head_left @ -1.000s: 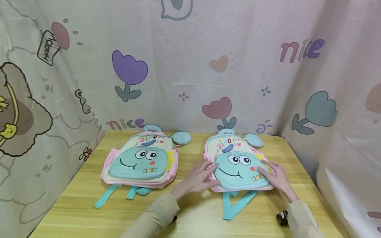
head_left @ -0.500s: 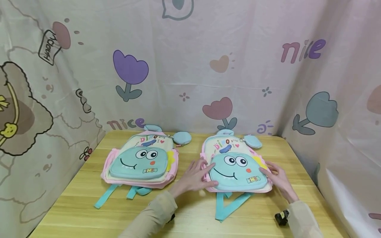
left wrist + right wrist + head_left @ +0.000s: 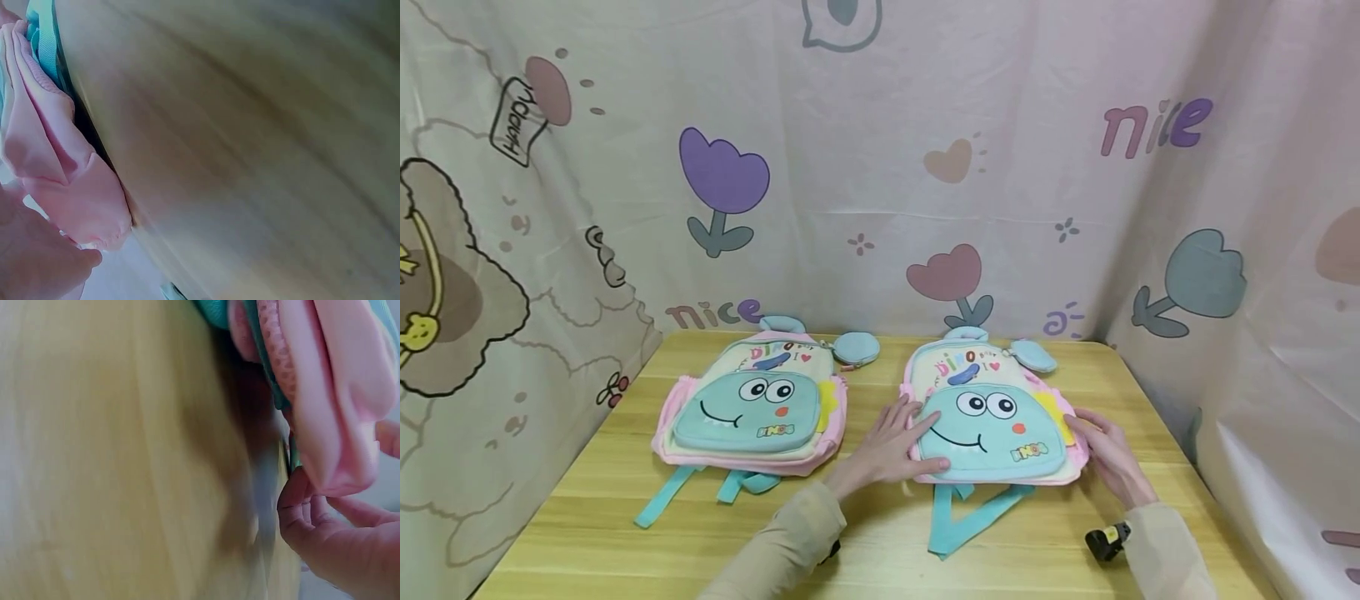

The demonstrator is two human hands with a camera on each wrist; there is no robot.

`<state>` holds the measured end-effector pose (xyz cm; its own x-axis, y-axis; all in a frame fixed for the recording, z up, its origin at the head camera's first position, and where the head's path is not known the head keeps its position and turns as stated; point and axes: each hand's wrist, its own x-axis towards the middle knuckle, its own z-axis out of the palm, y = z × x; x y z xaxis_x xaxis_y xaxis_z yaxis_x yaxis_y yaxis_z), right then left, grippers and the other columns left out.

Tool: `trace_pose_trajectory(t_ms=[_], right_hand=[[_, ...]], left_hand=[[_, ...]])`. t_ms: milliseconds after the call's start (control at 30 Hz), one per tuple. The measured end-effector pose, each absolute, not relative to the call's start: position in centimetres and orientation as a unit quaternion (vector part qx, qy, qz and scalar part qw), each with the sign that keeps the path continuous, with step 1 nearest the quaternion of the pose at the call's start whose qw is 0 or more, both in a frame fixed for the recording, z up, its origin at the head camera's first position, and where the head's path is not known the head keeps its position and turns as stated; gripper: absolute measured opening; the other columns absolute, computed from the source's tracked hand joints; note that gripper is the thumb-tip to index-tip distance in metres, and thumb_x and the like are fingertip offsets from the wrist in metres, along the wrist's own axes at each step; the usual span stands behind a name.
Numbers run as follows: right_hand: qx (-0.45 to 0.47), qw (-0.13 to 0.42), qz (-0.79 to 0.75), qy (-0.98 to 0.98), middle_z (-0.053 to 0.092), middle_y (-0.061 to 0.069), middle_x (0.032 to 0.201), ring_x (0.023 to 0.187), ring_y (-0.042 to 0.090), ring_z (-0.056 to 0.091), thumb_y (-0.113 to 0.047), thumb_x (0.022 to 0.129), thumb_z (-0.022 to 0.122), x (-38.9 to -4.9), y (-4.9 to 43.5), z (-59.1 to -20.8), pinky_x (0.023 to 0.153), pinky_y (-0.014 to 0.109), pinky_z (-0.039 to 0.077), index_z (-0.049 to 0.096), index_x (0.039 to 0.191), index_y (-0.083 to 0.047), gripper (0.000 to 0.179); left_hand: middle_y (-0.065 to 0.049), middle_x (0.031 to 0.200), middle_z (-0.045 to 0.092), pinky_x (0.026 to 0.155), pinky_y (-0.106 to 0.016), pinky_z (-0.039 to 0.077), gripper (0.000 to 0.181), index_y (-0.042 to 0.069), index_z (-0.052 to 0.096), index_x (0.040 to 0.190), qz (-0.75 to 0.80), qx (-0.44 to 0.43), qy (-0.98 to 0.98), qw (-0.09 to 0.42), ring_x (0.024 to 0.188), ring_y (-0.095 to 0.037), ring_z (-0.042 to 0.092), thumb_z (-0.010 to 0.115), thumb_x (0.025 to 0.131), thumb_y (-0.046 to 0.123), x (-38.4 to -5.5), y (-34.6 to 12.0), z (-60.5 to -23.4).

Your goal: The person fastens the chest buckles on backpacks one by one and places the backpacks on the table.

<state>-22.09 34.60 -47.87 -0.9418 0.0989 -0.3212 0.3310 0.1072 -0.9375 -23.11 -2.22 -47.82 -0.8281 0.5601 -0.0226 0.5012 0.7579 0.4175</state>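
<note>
A pink and cream backpack (image 3: 992, 437) with a turquoise dinosaur-face pocket lies face up on the right of the table. My left hand (image 3: 887, 446) rests along its left side, fingers spread and fairly straight, with the thumb on the pocket's lower corner. On the opposite side, my right hand (image 3: 1108, 454) grips the pink side edge. The right wrist view has its fingers (image 3: 300, 506) curled under that pink side (image 3: 337, 425), with the thumb on the front. In the left wrist view, the left hand (image 3: 37, 250) is beside the pink side panel (image 3: 81, 194).
A matching backpack (image 3: 745, 417) lies to the left on the wooden table (image 3: 625, 558), its turquoise straps toward me. Each bag has a small round blue pouch, such as the right one's pouch (image 3: 1033, 356). A printed curtain (image 3: 865, 167) stands behind the table.
The right-hand backpack has shifted left and turned slightly, its straps moving with it. My right hand has slid from the front pocket out to the bag's right edge. The left backpack stays put.
</note>
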Motion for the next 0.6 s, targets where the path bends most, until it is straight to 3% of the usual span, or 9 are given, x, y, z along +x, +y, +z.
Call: trace_pose_trajectory(t_ms=[167,233,333,433,600], right_hand=[[0.142,0.09,-0.691,0.704,0.067,-0.022,0.087,0.085,-0.008,0.065,-0.032,0.104,0.055,-22.2,34.8,-48.0,0.08,0.013,0.054,0.018,0.155,0.01,0.076],[0.141,0.093,-0.708,0.686,0.069,-0.021,0.087,0.086,-0.007,0.065,-0.031,0.104,0.055,-22.1,35.0,-48.0,0.081,0.014,0.055,0.031,0.153,0.005,0.065],[0.144,0.099,-0.739,0.651,0.07,-0.018,0.091,0.09,-0.005,0.065,-0.031,0.104,0.057,-21.9,35.2,-47.7,0.083,0.015,0.055,0.059,0.13,-0.014,0.031],[0.143,0.112,-0.771,0.61,0.07,-0.017,0.097,0.095,-0.003,0.066,-0.033,0.103,0.058,-21.6,35.2,-47.2,0.087,0.016,0.055,0.065,0.102,-0.028,0.008],[0.108,0.123,-0.808,0.566,0.072,-0.015,0.103,0.099,-0.001,0.068,-0.032,0.105,0.052,-21.3,35.0,-46.0,0.089,0.018,0.056,0.069,0.099,-0.031,0.017]], left_hand=[[-0.003,0.17,0.016,0.128,-0.056,0.009,0.084,0.03,0.027,0.16,0.198,0.283,0.935,0.078,0.159,-0.031,0.001,0.049,0.092,0.073,-23.1,-2.1,-47.9],[-0.002,0.171,0.015,0.128,-0.056,0.009,0.084,0.03,0.026,0.16,0.197,0.282,0.936,0.078,0.159,-0.03,0.001,0.049,0.092,0.073,-23.0,-2.1,-47.8],[-0.002,0.171,0.013,0.127,-0.058,0.009,0.084,0.029,0.027,0.16,0.196,0.283,0.936,0.072,0.159,-0.031,0.002,0.049,0.092,0.072,-23.0,-2.1,-47.8],[-0.002,0.172,0.012,0.126,-0.06,0.008,0.083,0.028,0.028,0.16,0.193,0.287,0.936,0.063,0.159,-0.032,0.004,0.048,0.092,0.071,-23.0,-2.0,-47.8],[-0.005,0.172,0.01,0.126,-0.061,0.006,0.082,0.029,0.027,0.16,0.191,0.289,0.937,0.057,0.159,-0.033,0.005,0.044,0.093,0.073,-22.9,-1.9,-47.6]])
